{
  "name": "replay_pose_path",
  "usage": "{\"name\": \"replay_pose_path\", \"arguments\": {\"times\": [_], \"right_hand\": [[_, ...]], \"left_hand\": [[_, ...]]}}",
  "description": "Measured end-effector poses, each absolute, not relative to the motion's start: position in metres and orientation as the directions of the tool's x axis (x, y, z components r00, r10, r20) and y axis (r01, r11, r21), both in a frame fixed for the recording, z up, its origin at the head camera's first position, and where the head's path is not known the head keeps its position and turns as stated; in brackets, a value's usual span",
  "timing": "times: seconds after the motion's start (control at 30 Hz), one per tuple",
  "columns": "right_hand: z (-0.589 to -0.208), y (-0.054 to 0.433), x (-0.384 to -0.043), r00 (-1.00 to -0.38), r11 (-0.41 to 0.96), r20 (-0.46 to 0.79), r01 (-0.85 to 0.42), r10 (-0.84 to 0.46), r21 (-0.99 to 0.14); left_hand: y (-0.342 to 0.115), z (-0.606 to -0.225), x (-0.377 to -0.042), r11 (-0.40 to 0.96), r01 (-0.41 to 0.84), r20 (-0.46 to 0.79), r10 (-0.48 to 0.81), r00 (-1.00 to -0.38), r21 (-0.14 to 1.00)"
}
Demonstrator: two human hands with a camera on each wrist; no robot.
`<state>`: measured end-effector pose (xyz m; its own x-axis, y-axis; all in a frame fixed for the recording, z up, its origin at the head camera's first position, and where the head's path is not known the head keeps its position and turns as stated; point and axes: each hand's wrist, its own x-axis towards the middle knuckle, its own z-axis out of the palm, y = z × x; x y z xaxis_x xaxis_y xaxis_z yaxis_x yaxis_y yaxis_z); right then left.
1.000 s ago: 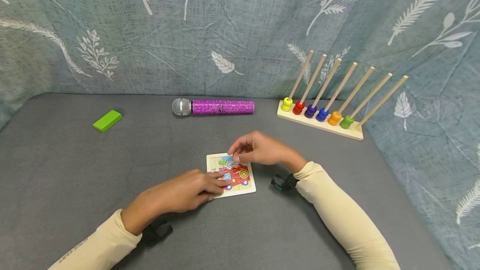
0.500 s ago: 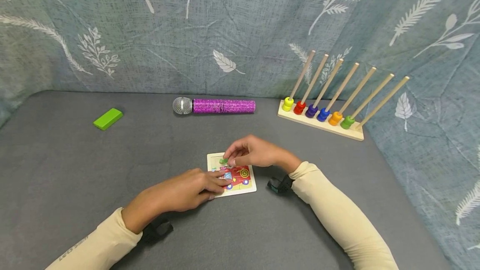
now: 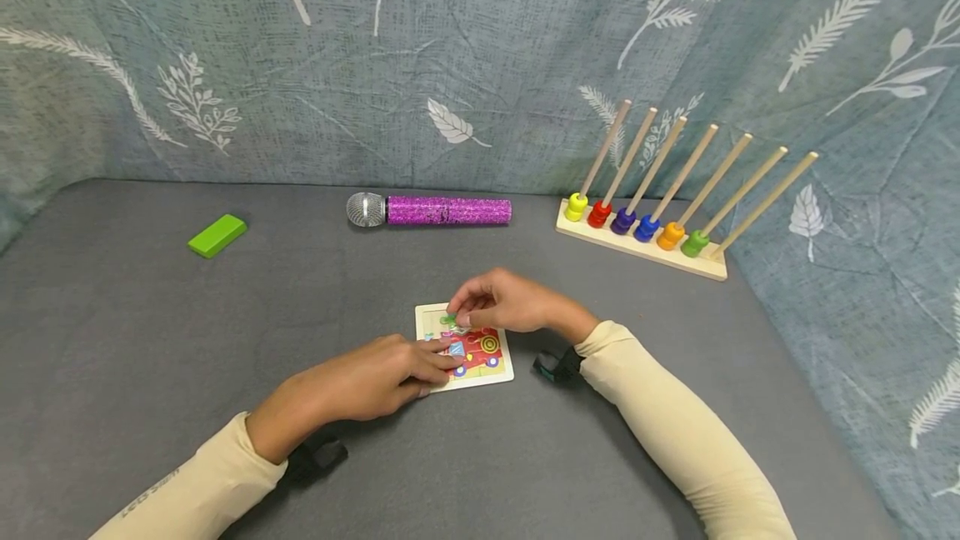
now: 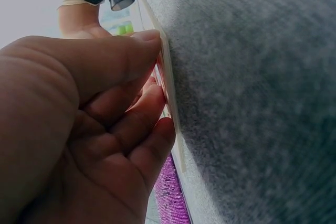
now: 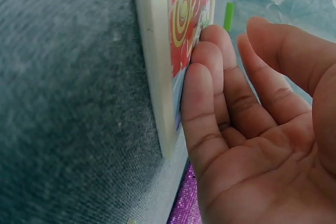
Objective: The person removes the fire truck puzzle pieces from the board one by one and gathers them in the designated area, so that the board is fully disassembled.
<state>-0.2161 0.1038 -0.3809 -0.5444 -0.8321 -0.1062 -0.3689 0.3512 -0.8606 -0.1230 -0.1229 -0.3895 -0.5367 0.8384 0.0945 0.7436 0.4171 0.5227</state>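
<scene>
A small jigsaw puzzle (image 3: 490, 369) in a pale square tray, with a red vehicle picture, lies flat at the middle of the table. My left hand (image 3: 382, 377) rests on its left part, fingers extended over the picture and thumb at the near edge, which the left wrist view shows against the tray. Over the far edge is my right hand (image 3: 506, 302), fingers loosely bent and tips at the picture beside a green patch (image 3: 447, 320). In the right wrist view several right fingers (image 5: 198, 90) touch the puzzle; nothing shows between thumb and index finger.
A purple glittery microphone (image 3: 450, 211) lies behind the puzzle. A green block (image 3: 217, 236) is at the back left. At the back right stands a wooden peg rack (image 3: 641, 250) with coloured beads, close to the hanging curtain (image 3: 300, 107).
My right hand has shifted slightly left along the puzzle's far side, up to the green patch, and then stayed there. The left hand has kept its place on the puzzle.
</scene>
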Motion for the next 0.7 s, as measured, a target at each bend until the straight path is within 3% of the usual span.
{"name": "replay_pose_path", "arguments": {"times": [0.4, 0.7], "right_hand": [[-0.3802, 0.1002, -0.2191, -0.548, 0.332, -0.046, -0.436, -0.835, -0.836], [-0.3816, 0.0969, -0.2214, -0.517, 0.323, -0.061, -0.435, -0.854, -0.840]], "left_hand": [[-0.1233, -0.3868, -0.1215, 0.425, 0.725, 0.082, 0.832, -0.549, 0.541], [-0.1237, -0.3868, -0.1215, 0.429, 0.727, 0.084, 0.830, -0.551, 0.536]]}}
